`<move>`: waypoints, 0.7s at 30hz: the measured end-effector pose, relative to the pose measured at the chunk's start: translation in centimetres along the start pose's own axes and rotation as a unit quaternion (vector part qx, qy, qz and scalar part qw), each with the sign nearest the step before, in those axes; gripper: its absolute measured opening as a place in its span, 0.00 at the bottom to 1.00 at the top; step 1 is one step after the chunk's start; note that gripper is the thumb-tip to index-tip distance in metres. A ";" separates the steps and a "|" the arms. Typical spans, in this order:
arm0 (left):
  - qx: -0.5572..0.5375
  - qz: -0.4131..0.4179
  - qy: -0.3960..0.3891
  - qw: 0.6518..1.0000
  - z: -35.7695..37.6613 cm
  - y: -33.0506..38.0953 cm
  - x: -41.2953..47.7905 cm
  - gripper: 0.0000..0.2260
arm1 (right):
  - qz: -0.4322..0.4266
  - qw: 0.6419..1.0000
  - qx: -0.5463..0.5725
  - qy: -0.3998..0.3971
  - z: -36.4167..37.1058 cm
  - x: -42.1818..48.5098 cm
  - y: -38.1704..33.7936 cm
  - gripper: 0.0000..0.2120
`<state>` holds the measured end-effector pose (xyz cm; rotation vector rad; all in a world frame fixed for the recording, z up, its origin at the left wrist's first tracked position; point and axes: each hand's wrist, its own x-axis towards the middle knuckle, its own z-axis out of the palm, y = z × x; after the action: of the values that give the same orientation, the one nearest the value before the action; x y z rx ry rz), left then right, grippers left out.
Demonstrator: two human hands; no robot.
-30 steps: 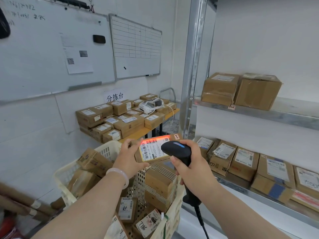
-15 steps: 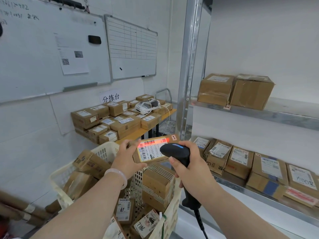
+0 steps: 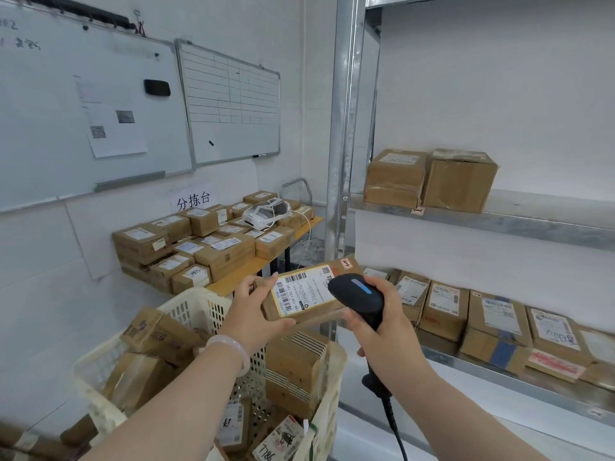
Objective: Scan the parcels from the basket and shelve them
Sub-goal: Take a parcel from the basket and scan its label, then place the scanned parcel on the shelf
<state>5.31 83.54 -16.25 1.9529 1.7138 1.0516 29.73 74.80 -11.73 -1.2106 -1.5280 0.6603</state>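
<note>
My left hand grips a flat brown parcel by its left end, white barcode label facing up, above the cream plastic basket. My right hand holds a black barcode scanner by its handle, its head over the parcel's right end; a black cable hangs down from it. No red scan light shows on the label. The basket holds several more cardboard parcels. The metal shelf stands at right, with two boxes on the upper level and a row of labelled parcels on the lower level.
A wooden sorting table behind the basket is stacked with several boxes and a white device. Two whiteboards hang on the left wall. The shelf's steel upright rises just behind the held parcel.
The red scan light that lay across the label has gone out. The view has tilted up and shifted slightly; both hands keep their hold on the parcel and the scanner.
</note>
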 end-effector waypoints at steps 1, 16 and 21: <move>-0.014 0.013 -0.006 1.000 0.0 0.9 0.3 0.42 | -0.002 1.000 0.007 0.021 -0.4 0.0 0.1 0.28; -0.159 0.144 -0.061 0.975 1.9 19.7 2.8 0.42 | -0.072 0.948 -0.025 0.308 -8.4 -1.6 -2.6 0.29; -0.158 0.143 -0.054 0.976 3.4 26.3 2.9 0.44 | -0.064 0.934 -0.028 0.351 -12.3 -1.1 -3.4 0.26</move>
<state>26.25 81.30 0.18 2.0372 1.1477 1.2047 39.94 70.49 -5.29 -1.2012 -1.0050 0.0647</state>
